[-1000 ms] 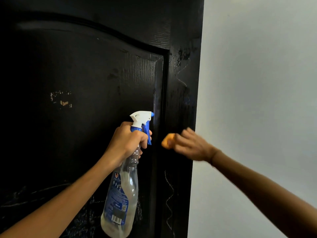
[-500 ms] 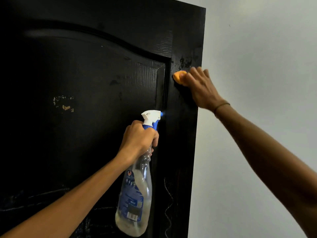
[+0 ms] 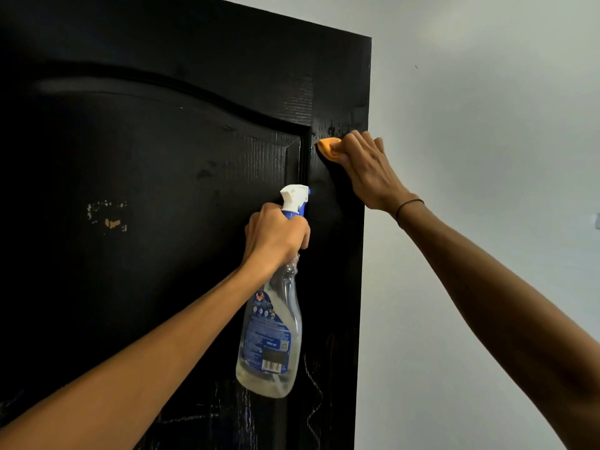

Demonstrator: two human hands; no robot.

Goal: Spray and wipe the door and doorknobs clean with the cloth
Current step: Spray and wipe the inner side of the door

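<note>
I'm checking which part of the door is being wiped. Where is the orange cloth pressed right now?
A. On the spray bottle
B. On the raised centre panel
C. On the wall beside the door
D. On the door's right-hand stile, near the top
D: the right hand presses the cloth against the door on the strip between the panel and its right edge, above the bottle gripped by the left hand.

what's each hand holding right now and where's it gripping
Left hand grips the spray bottle around its neck. Right hand presses the orange cloth against the door.
</note>
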